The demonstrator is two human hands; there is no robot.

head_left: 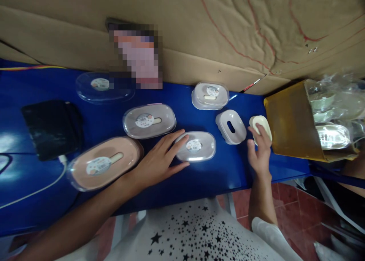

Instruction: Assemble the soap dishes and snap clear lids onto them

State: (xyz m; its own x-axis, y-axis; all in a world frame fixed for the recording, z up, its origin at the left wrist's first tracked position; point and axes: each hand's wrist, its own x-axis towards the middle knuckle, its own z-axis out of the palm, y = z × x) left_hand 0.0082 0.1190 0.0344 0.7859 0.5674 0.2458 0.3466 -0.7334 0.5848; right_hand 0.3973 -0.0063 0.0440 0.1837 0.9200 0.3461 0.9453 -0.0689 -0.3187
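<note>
My left hand point(158, 160) has its fingers spread, with the fingertips touching the left end of a small clear-lidded container point(207, 145) that bears a round label. My right hand point(260, 152) reaches over a small cream piece point(265, 124) at the right, its fingers apart and resting on it. Between the hands stands a white oval piece point(238, 133) with a dark slot. Behind it is a lidded white container point(199, 98). Further left lie a grey lidded container point(165, 114) and a larger pink one point(82, 177).
On the blue table point(228, 173), a clear lid point(85, 91) and a black device point(45, 128) with a white cable lie left. A cardboard box point(293, 120) of plastic-wrapped items stands right. Brown cardboard point(185, 36) lines the back, with a pixelated object point(142, 59) against it.
</note>
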